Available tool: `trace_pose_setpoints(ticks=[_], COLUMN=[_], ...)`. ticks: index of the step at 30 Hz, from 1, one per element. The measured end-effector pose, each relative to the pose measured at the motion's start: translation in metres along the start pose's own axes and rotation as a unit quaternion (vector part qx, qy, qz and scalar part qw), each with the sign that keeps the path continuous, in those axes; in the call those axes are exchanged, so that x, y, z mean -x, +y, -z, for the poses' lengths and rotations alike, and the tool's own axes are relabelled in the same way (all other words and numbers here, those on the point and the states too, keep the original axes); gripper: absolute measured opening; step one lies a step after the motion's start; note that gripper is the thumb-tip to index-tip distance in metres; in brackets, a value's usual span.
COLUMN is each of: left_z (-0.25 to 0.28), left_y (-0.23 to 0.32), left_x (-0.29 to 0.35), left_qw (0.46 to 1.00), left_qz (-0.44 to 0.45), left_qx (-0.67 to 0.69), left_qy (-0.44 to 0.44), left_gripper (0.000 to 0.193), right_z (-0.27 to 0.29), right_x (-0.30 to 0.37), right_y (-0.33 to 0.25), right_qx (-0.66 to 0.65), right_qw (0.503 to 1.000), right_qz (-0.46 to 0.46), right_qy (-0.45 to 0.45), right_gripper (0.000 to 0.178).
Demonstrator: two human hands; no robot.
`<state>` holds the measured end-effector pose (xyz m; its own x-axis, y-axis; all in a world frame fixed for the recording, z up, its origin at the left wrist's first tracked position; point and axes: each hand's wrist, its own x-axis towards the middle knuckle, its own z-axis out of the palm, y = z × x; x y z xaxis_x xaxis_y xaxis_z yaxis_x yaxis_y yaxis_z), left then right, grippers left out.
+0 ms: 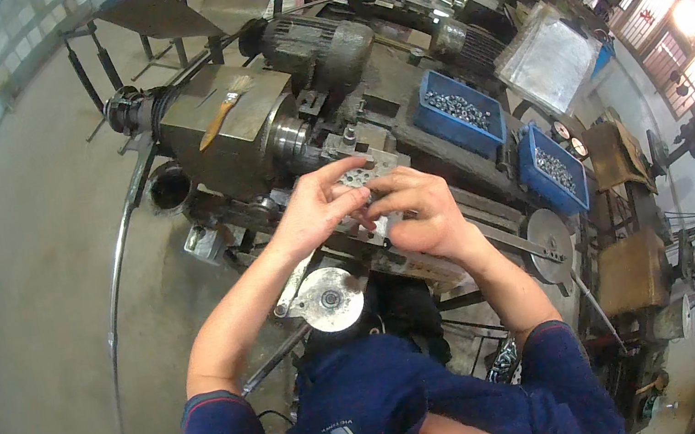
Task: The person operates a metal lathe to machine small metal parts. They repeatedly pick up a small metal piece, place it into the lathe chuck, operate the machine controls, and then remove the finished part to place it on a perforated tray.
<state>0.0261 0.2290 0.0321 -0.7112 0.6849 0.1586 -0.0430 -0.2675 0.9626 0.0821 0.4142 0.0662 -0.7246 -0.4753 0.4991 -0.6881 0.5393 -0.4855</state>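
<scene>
Both hands meet over the metal lathe (296, 138), close to its spindle. My left hand (320, 208) has its fingers bent, with the tips drawn together toward the other hand. Facing it, my right hand (422, 208) is curled with fingertips close to the left ones. Whatever lies between the fingers is too small and hidden to name. Just beyond the fingertips is a metal plate with round holes (356, 177), partly covered by the hands. The chuck end of the spindle (289, 141) stands to the left of them.
A brush with a wooden handle (220, 118) lies on the headstock. Two blue bins (483, 142) of small metal parts stand to the right. Below my hands is a round handwheel (331, 299); another disc-shaped wheel (548, 237) sits to the right. A long bent rod (119, 266) reaches down leftward.
</scene>
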Motion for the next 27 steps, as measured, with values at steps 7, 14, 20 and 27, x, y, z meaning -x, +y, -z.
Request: trace_pose_setpoints(ticks=[7, 14, 20, 27], left_z=[0.088, 0.182, 0.192, 0.204], left_y=[0.046, 0.062, 0.016, 0.011], left_x=[0.069, 0.207, 0.262, 0.251], left_qw=[0.966, 0.608, 0.627, 0.62], left_qz=[0.034, 0.168, 0.237, 0.269], left_qx=[-0.184, -0.693, -0.623, -0.612], left_qy=[0.179, 0.349, 0.402, 0.41], left_gripper=[0.046, 0.041, 0.033, 0.033], right_z=[-0.039, -0.071, -0.073, -0.071], right_x=[-0.067, -0.101, -0.102, -0.111], right_y=[0.075, 0.111, 0.117, 0.112], right_qx=[0.144, 0.306, 0.257, 0.28], right_qw=[0.989, 0.921, 0.939, 0.923], right_qz=[-0.012, -0.171, -0.169, -0.173], right_qy=[-0.024, -0.171, -0.156, -0.201], right_gripper=[0.026, 0.029, 0.026, 0.027])
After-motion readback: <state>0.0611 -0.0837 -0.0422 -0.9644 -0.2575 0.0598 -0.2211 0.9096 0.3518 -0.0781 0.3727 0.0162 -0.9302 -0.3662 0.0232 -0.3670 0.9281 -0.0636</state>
